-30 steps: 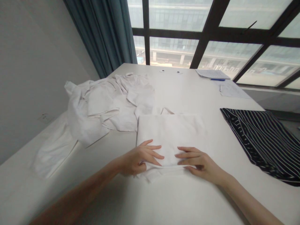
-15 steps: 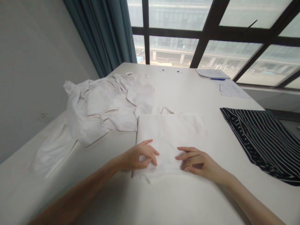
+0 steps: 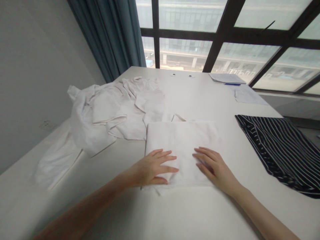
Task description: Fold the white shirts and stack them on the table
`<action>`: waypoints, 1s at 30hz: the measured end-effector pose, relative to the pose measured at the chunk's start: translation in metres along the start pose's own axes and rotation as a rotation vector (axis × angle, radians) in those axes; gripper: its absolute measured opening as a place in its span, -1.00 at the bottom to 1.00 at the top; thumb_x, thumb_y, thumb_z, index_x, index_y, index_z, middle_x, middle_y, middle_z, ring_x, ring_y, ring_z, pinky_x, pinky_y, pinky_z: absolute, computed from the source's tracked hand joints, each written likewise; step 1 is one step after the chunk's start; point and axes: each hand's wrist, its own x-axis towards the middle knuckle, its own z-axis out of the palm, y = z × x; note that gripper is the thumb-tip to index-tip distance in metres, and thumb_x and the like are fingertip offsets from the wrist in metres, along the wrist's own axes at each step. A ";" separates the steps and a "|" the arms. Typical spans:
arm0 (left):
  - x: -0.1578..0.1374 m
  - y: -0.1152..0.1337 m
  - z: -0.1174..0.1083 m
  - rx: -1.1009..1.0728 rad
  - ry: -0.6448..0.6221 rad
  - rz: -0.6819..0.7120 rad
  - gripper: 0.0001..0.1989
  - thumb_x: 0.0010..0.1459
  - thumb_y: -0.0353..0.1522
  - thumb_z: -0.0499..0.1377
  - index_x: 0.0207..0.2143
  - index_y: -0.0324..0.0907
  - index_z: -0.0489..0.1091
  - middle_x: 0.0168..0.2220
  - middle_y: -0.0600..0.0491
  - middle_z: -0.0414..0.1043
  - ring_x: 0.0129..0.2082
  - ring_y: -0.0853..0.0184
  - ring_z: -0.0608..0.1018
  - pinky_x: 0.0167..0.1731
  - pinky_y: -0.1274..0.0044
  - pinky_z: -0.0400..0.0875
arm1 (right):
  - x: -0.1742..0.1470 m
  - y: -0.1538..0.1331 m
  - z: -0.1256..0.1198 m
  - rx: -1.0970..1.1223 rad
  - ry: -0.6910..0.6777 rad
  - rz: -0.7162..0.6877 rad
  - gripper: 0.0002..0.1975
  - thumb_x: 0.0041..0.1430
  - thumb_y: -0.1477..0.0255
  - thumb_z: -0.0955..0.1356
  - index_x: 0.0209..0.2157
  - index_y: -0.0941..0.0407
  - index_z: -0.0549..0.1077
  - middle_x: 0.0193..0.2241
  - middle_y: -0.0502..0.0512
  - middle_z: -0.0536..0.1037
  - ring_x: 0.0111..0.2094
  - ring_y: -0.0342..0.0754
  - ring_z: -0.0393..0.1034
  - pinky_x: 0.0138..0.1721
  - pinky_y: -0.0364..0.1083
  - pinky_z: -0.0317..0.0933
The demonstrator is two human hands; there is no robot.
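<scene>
In front of me a white cloth garment (image 3: 182, 138) lies folded into a flat rectangle on the white table (image 3: 180, 213). My left hand (image 3: 152, 168) rests on its near left part, fingers spread and flat. On the near right part lies my right hand (image 3: 212, 166), its fingers stretched out and pointing left. Neither hand grips the cloth. A small loop of fabric (image 3: 178, 117) sticks out behind the far edge, and a thin strip shows at the near edge. What the garment is cannot be told from its folded shape.
Crumpled white clothes (image 3: 112, 106) are heaped at the left. A black striped cloth (image 3: 282, 146) hangs partly over the right edge. Papers (image 3: 226, 78) and a blue pen (image 3: 232, 84) lie far right. Beyond the table are a window and a blue curtain (image 3: 117, 36).
My left hand has spread its curled fingers flat and moved slightly right. The right hand's fingers have straightened and shifted a little away from me. The folded cloth has stayed in place.
</scene>
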 end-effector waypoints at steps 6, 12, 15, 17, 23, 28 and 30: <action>0.001 0.001 -0.004 0.009 -0.042 0.013 -0.51 0.22 -0.03 0.14 0.19 0.15 0.30 0.32 -0.07 0.14 0.33 -0.03 0.15 0.25 0.13 0.00 | -0.003 0.006 0.003 -0.250 -0.023 0.090 -0.55 0.36 0.26 0.21 0.23 0.00 0.26 0.28 0.11 0.25 0.33 0.12 0.00 0.23 0.23 0.00; 0.001 0.003 -0.006 -0.041 -0.036 0.003 -0.51 0.19 -0.03 0.19 0.16 0.18 0.34 0.32 -0.05 0.15 0.34 -0.04 0.13 0.27 0.15 -0.05 | -0.004 0.008 0.008 -0.269 0.087 0.186 -0.59 0.36 0.28 0.18 0.18 0.05 0.30 0.26 0.19 0.28 0.32 0.12 0.03 0.23 0.24 -0.03; 0.001 0.003 -0.005 -0.059 -0.040 -0.010 -0.50 0.18 -0.03 0.20 0.16 0.18 0.34 0.32 -0.04 0.15 0.34 -0.03 0.13 0.28 0.16 -0.07 | -0.004 0.008 0.008 -0.267 0.142 0.221 -0.60 0.34 0.32 0.18 0.16 0.06 0.31 0.26 0.25 0.27 0.31 0.17 0.04 0.21 0.27 0.00; 0.001 0.003 -0.004 -0.073 -0.027 -0.015 -0.50 0.17 -0.03 0.21 0.15 0.18 0.35 0.32 -0.04 0.15 0.34 -0.02 0.13 0.29 0.17 -0.08 | -0.004 0.008 0.008 -0.263 0.161 0.234 -0.60 0.33 0.33 0.18 0.15 0.06 0.31 0.27 0.28 0.24 0.32 0.20 0.01 0.19 0.28 0.03; 0.001 0.003 -0.004 -0.081 -0.030 -0.024 -0.50 0.16 -0.05 0.23 0.15 0.18 0.35 0.32 -0.01 0.15 0.34 -0.01 0.13 0.30 0.20 -0.10 | -0.005 0.015 0.008 -0.267 0.201 0.287 -0.56 0.32 0.33 0.19 0.19 0.13 0.25 0.30 0.36 0.15 0.32 0.22 0.00 0.17 0.26 0.10; 0.000 0.003 -0.005 -0.067 -0.045 -0.028 -0.49 0.15 -0.04 0.23 0.15 0.18 0.35 0.33 -0.01 0.14 0.34 0.00 0.13 0.29 0.20 -0.10 | -0.007 0.023 0.009 -0.247 0.244 0.349 -0.49 0.31 0.30 0.19 0.24 0.15 0.18 0.29 0.43 0.14 0.29 0.27 0.07 0.12 0.27 0.16; 0.000 0.003 -0.005 -0.065 -0.053 -0.030 -0.49 0.15 -0.05 0.24 0.15 0.17 0.35 0.33 -0.02 0.14 0.34 -0.01 0.13 0.29 0.20 -0.09 | -0.007 0.023 0.010 -0.243 0.248 0.366 -0.48 0.31 0.30 0.19 0.26 0.16 0.15 0.28 0.47 0.15 0.29 0.29 0.06 0.10 0.29 0.17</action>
